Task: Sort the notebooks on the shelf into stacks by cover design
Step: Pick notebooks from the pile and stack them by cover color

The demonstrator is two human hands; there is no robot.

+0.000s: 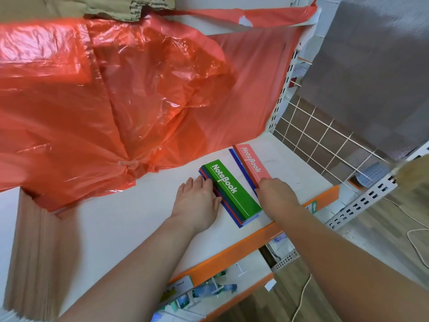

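Two piles were begun: your left hand [197,201], fingers straight, steadied the pile under the green notebook [232,189], your right hand [276,194] gripped the pink notebook [251,163], which probably needed its own stack next.

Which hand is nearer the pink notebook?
Right. The right hand grips the pink notebook at its near end; the left hand lies flat against the green notebook, left of it.

Glossy, crinkled orange plastic sheet [116,89] drapes far left; notebook covers [234,189] look smooth; white shelf [139,217] is matt.
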